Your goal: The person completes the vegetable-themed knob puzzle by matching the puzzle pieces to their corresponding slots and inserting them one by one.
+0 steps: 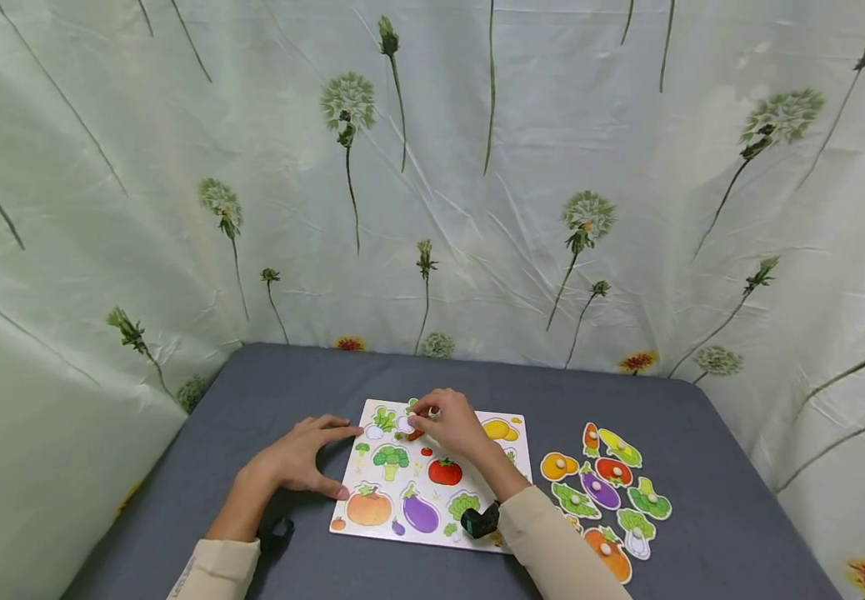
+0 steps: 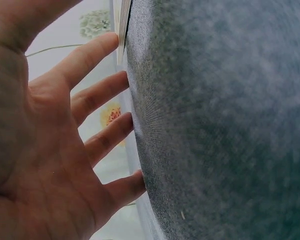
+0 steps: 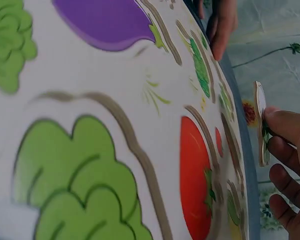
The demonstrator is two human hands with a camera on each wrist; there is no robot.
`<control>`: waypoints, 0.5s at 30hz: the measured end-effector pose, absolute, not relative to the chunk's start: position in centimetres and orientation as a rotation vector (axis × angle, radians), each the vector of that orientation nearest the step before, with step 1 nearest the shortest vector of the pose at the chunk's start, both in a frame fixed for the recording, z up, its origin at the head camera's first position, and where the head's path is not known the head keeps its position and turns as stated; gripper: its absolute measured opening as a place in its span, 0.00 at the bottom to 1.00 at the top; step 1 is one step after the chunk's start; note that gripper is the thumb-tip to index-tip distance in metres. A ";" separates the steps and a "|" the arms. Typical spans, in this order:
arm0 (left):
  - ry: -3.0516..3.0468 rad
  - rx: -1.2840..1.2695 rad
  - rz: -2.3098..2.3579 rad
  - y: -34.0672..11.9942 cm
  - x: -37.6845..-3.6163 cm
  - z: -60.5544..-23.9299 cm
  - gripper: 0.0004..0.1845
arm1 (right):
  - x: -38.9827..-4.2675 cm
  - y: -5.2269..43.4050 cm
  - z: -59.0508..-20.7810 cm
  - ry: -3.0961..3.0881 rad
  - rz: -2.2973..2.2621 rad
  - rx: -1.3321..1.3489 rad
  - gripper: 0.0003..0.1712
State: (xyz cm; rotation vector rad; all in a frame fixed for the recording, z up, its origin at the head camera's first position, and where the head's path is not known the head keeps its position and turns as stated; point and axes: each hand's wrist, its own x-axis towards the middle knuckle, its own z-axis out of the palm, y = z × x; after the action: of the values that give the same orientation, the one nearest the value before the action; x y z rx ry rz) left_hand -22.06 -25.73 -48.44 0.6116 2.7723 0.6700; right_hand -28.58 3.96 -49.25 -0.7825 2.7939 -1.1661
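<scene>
A white wooden puzzle board (image 1: 402,537) with vegetable pictures lies on the table. My right hand (image 1: 453,425) is above its upper part and pinches a white-and-green vegetable puzzle piece (image 3: 261,102) between thumb and fingers. In the right wrist view the piece stands nearly edge-on, apart from the board. My left hand (image 1: 301,454) has its fingers spread at the board's left side, with thumb and index fingertip on the edge. Pictures of a broccoli (image 1: 391,460), tomato (image 1: 445,472), pumpkin (image 1: 368,507) and eggplant (image 1: 421,512) show in the board; the right forearm hides part of it.
Right of the board lie several loose knobbed pieces, among them a carrot (image 1: 591,439), an eggplant (image 1: 599,486), a bok choy (image 1: 636,533) and a pumpkin (image 1: 607,552). The table (image 1: 710,500) has a dark grey cover. A dandelion-print curtain (image 1: 477,250) hangs behind.
</scene>
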 end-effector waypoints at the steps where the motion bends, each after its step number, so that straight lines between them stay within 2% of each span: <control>1: 2.773 0.613 0.673 -25.8 -22.0 -48.4 0.54 | -28.5 3.6 -49.3 2.784 -1.165 -0.783 0.05; 15: 2.771 0.595 0.673 -25.7 -21.8 -48.5 0.54 | -28.7 0.1 -50.0 2.787 -1.127 -0.804 0.05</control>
State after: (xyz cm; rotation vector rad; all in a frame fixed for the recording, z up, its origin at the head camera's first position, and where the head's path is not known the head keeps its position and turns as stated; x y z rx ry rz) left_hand -21.77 -25.65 -48.50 0.5951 2.7711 0.6733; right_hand -28.68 0.14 -50.00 -0.8037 2.7868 -1.1271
